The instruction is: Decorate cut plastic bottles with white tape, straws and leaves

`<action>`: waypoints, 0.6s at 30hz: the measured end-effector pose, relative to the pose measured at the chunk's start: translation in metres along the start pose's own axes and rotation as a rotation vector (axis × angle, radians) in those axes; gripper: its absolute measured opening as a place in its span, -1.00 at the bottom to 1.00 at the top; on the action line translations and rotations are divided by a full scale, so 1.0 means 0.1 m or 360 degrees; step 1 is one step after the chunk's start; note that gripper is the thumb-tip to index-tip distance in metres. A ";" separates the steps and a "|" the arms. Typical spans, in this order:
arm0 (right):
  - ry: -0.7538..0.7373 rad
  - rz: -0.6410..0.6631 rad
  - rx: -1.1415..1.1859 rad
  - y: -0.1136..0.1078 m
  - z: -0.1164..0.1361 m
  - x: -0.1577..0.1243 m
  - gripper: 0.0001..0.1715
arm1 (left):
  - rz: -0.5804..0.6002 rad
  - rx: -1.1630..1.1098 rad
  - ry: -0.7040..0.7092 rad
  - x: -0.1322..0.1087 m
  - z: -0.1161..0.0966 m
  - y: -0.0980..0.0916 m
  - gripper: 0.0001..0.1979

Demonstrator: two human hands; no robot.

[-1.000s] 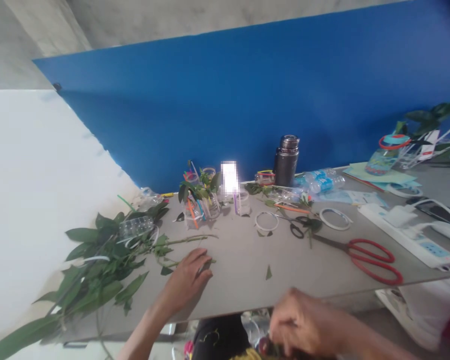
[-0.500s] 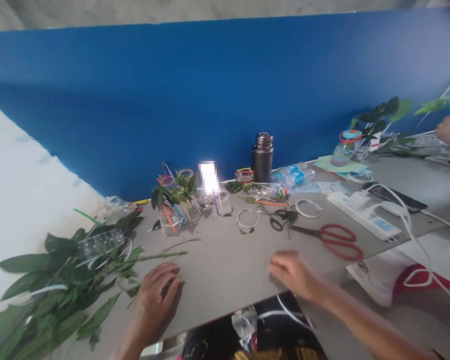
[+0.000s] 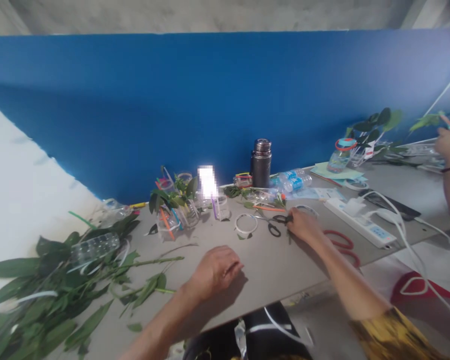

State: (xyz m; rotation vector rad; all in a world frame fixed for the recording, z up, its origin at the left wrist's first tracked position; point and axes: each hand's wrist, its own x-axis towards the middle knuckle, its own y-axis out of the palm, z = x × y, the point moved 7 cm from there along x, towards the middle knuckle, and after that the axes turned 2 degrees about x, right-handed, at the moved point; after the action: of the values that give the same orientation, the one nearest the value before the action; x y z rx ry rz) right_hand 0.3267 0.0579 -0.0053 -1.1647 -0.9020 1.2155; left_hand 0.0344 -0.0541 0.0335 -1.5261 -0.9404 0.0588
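Observation:
My left hand (image 3: 218,269) hovers over or rests on the front middle of the grey table, its fingers curled together and nothing seen in them. Out to the right, my right hand (image 3: 304,225) has its fingertips closed beside the dark handle of the small scissors (image 3: 274,229). Those fingertips hide what they may be gripping, and the hand covers the spot by a leaf there. Under my right forearm lie the large red-handled scissors (image 3: 339,239), partly covered. A clear plastic ring (image 3: 246,224) is left of the small scissors.
Leafy branches (image 3: 56,285) spread over the left side, with a clear plastic tray (image 3: 95,248) on them. Cups with straws and leaves (image 3: 174,212), a dark thermos (image 3: 261,162) and water bottles (image 3: 296,181) stand or lie at the back. Right are a power strip (image 3: 360,222) and another person's hand (image 3: 448,142).
My right hand has reached forward and right to the small scissors. My left hand has moved right from the branches to the table's middle, uncovering a leafy sprig. The view has tilted slightly.

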 end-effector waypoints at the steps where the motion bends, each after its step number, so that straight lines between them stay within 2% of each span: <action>1: 0.0011 0.0001 -0.0031 0.00 -0.01 0.01 -0.57 | 0.0050 -0.0005 0.0029 0.08 -0.01 0.08 -0.68; 5: 0.0021 -0.0021 -0.0157 -0.02 -0.02 0.04 -0.49 | 0.0151 0.0006 0.0109 0.30 0.03 0.36 -0.72; 8: 0.0062 -0.0005 -0.0191 -0.01 -0.05 0.04 -0.43 | 0.0091 -0.0017 0.0083 0.34 0.14 0.48 -0.72; 13: 0.0052 -0.0051 -0.0130 -0.01 -0.05 0.06 -0.57 | -0.0056 -0.0126 -0.0073 0.23 0.37 0.47 -0.70; 18: 0.0181 -0.0146 -0.0038 -0.13 -0.09 0.12 -0.58 | -0.0107 -0.0157 -0.0165 0.18 0.47 0.44 -0.71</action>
State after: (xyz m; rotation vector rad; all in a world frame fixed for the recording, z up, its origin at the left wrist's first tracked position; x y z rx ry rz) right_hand 0.3404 0.0682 0.0047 -1.1865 -0.8765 1.0564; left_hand 0.0429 -0.0004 -0.0053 -1.5930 -1.0902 0.0439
